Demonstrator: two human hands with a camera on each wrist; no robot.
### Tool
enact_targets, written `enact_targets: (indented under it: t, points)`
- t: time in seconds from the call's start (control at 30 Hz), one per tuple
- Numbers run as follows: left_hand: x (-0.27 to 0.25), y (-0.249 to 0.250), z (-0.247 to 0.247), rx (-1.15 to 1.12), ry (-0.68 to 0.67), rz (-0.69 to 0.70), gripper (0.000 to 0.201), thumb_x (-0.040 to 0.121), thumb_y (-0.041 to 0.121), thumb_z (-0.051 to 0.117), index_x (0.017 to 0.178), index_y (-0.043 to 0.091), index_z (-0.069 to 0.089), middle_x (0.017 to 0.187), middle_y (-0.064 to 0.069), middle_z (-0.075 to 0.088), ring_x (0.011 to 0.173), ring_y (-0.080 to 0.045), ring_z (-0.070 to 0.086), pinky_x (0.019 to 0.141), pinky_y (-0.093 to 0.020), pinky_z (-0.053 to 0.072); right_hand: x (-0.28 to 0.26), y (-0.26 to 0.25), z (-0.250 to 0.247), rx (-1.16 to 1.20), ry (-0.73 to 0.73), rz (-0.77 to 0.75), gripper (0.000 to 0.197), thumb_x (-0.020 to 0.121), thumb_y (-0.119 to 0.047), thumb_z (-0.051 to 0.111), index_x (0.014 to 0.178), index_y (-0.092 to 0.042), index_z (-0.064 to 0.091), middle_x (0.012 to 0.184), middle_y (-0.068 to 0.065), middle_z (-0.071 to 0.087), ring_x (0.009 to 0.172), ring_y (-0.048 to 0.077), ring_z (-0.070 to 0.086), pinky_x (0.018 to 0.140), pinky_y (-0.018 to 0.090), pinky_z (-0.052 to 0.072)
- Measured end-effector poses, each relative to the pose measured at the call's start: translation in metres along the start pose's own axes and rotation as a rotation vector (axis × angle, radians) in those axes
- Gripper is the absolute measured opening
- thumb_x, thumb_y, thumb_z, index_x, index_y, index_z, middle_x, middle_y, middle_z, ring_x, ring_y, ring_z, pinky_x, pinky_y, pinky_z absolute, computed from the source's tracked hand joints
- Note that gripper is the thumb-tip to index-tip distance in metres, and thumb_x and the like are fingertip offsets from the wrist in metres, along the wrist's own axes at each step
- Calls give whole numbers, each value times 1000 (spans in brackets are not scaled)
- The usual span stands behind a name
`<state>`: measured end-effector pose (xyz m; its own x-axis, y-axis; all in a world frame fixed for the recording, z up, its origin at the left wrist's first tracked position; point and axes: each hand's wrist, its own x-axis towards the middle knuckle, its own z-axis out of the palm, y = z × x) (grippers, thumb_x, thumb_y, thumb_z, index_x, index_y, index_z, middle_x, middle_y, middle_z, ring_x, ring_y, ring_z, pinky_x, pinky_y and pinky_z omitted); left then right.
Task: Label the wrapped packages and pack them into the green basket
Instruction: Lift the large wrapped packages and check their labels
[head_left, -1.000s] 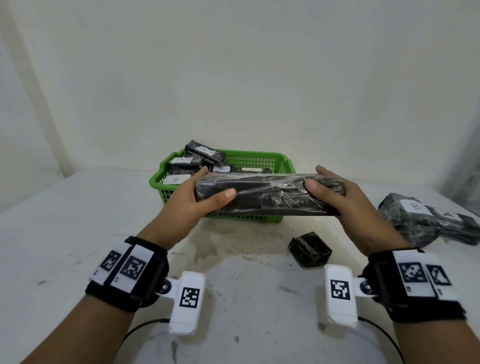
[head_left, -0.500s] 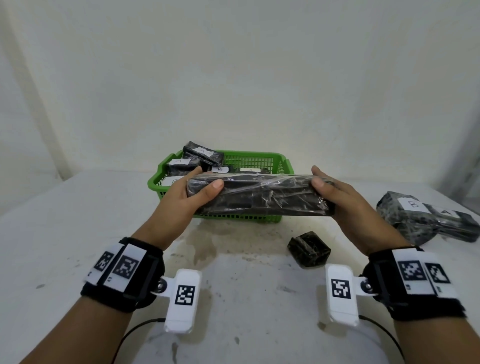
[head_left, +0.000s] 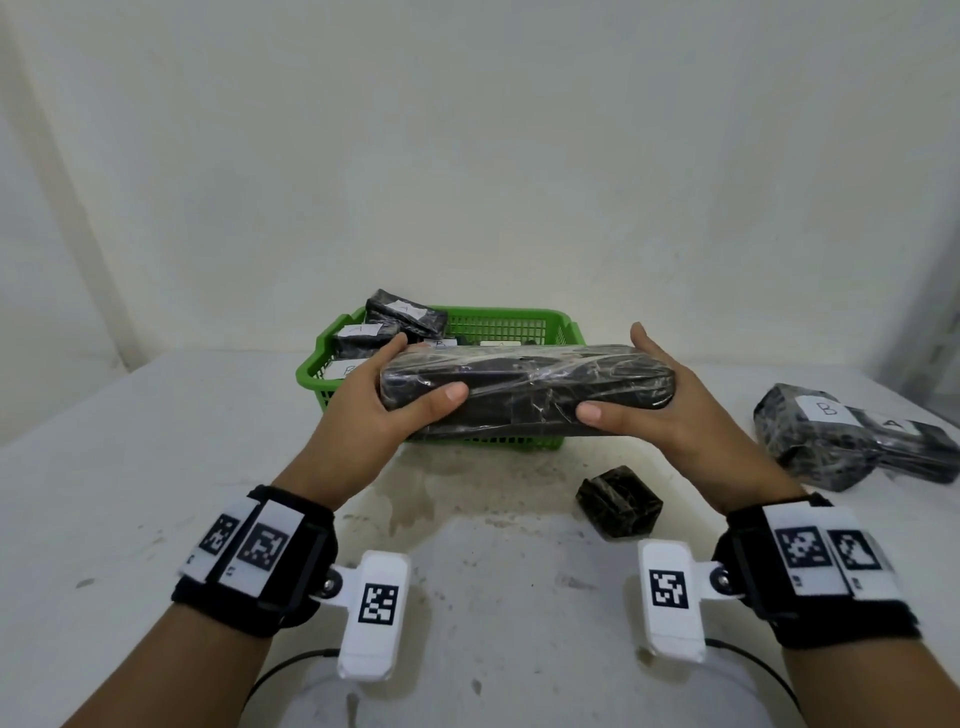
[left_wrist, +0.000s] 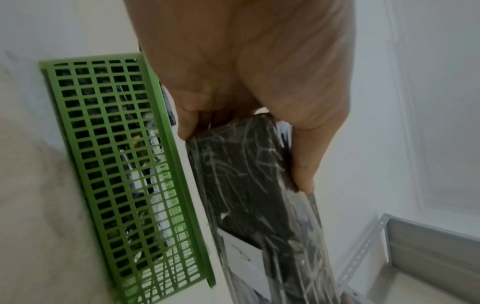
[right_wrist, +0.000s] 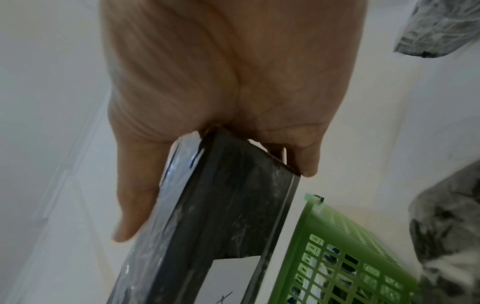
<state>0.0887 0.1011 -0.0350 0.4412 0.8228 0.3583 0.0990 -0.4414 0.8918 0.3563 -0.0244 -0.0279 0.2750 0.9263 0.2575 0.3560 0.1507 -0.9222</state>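
Note:
A long black package (head_left: 524, 387) wrapped in clear film hangs level in the air just in front of the green basket's (head_left: 311, 371) near wall. My left hand (head_left: 410, 379) grips its left end, thumb on the near face and fingers behind. My right hand (head_left: 618, 376) grips the right end the same way. The right wrist view shows the long package (right_wrist: 228, 205) with a white label (right_wrist: 231, 273) on its underside, beside the basket (right_wrist: 337, 236). In the left wrist view the long package (left_wrist: 241, 174) runs alongside the basket (left_wrist: 116, 154). Several labelled packages (head_left: 405, 314) lie in the basket.
A small black wrapped block (head_left: 618, 506) sits on the white table near my right wrist. Two wrapped packages (head_left: 831, 441) labelled B and A lie at the right. A metal shelf frame (left_wrist: 415, 246) stands at the side. A wall rises behind the basket.
The long package has turned a little about its long axis between my hands, and my right thumb now lies lower on its near face. It stays in front of the basket.

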Motion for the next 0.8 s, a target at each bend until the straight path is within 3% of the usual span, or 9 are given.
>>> enact_targets:
  t: [0.1,0.2,0.3,0.37,0.53,0.57,0.63,0.73,0.8]
  points:
    - [-4,2,5,-41,-18,-10,123,57,71,85,159,25,33,135,18,65,124,0,61,110,-31,47,1,3,-1,20,50,6,152,39,-72,95,165,-34,19,149,-16,59,133,4,58,122,38,37]
    - [-8,9,9,-101,48,53,96,69,36,84,154,20,41,127,18,68,116,-1,66,105,-30,53,-2,-4,3,82,50,33,138,48,-73,92,163,-35,26,151,-11,57,134,10,59,121,42,39]
    - [-10,11,7,-158,93,132,94,71,27,87,153,22,42,138,17,62,128,-9,61,107,-38,52,-9,-20,6,388,-39,108,62,90,-55,68,143,-25,57,123,-2,76,111,11,74,105,42,52]
    - [-12,11,6,-152,71,181,94,76,29,89,155,24,38,151,12,52,138,-13,52,112,-43,47,-7,-21,4,495,-59,185,40,96,-48,56,124,-22,69,112,2,81,103,18,77,97,46,57]
    - [-9,15,6,-162,-70,147,99,76,20,82,159,25,28,147,32,48,131,1,56,103,-26,53,-1,-12,5,487,-16,294,31,89,-31,72,111,-10,75,102,10,80,83,22,78,70,40,66]
    - [-7,15,7,-196,-74,98,103,75,32,87,159,23,29,148,28,50,131,-3,58,102,-25,54,0,-10,6,491,17,278,36,85,-30,74,112,-7,75,102,12,80,83,23,78,67,38,65]
    - [1,12,10,-337,-28,-83,110,67,58,88,154,11,40,150,-9,53,133,-28,58,106,-36,52,2,-8,6,495,61,234,46,76,-27,78,115,-3,73,103,14,79,83,24,77,69,37,64]
    - [1,11,13,-428,-64,-172,57,85,36,75,131,4,63,127,-18,71,110,-29,73,94,-36,59,3,-5,7,460,70,168,57,69,-25,81,121,-5,70,110,13,79,89,25,78,71,36,63]
    - [-2,8,12,-421,-29,-155,50,81,27,74,124,4,66,119,-14,75,104,-27,75,85,-33,62,3,-5,8,445,78,155,64,68,-30,83,127,-7,68,114,12,79,95,28,78,77,39,62]
